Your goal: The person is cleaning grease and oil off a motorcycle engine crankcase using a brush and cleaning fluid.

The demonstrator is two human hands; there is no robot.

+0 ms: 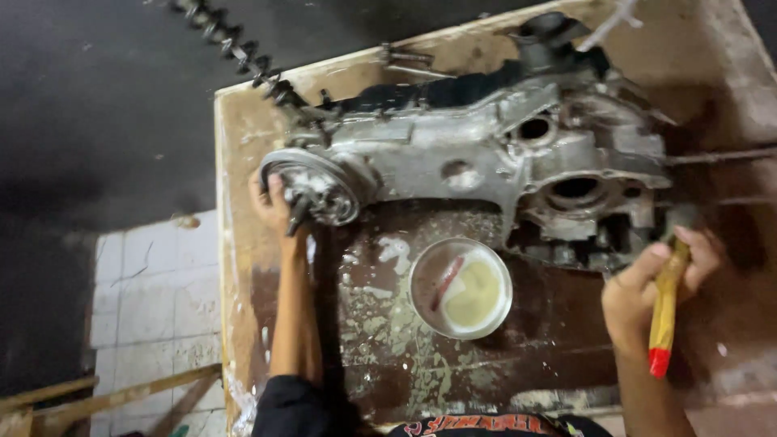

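Engine casing (486,154) — left fingers (271,198) grip its round hub (312,188), right fingers (647,279) clamp a yellow-handled brush (665,311) — bowl (460,287) between.

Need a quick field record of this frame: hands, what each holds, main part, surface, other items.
left hand: grips the round hub at the casing's end
right hand: closed on a yellow handle with red tip; its working end is hidden
main part: grey metal engine casing, soapy, lying flat
surface: wet wooden tray
other: metal bowl of pale liquid, in front of the casing
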